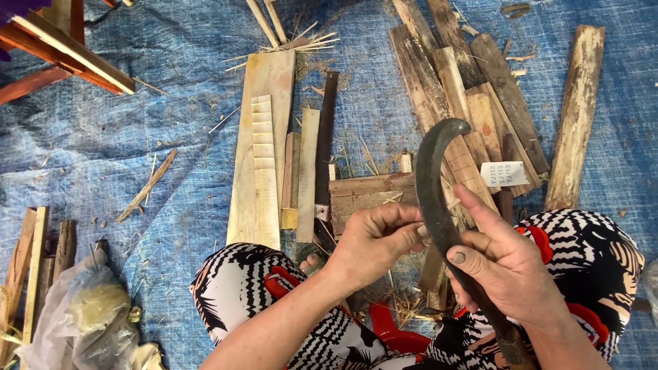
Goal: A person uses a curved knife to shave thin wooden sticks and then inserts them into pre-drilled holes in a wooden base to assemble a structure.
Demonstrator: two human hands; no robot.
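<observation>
A seated person in black, white and red patterned trousers [253,288] works over a blue woven plastic tarpaulin [103,137], both hands raised between the knees; the right hand [507,264] is wrapped tight around the lower part of a dark, curved iron sickle blade [432,178], thumb laid along its inner edge, the hooked tip arching up and to the right above the fingers; the left hand [373,240] is closed beside the blade, fingertips touching its left edge, though whether anything is pinched between them cannot be told; the two hands sit close together, meeting at the blade.

Beyond the hands, a long pale wooden plank [264,123] lies lengthwise on the tarpaulin, its surface scored by a row of stepped notches; just to its right lie narrower slats and a dark thin strip of wood [325,137]; a short weathered brown board [370,192] lies crosswise directly behind the left hand; a heap of rough grey-brown offcuts [466,89] fans out at upper right, with a small white paper tag [504,173] resting among them; a single bark-edged batten [577,116] lies apart at far right; a crumpled clear plastic bag [82,322] sits at lower left beside a few thin sticks [34,267]; red-painted wooden rails [55,48] show at the upper left corner; straw-like splinters are scattered across the sheet.
</observation>
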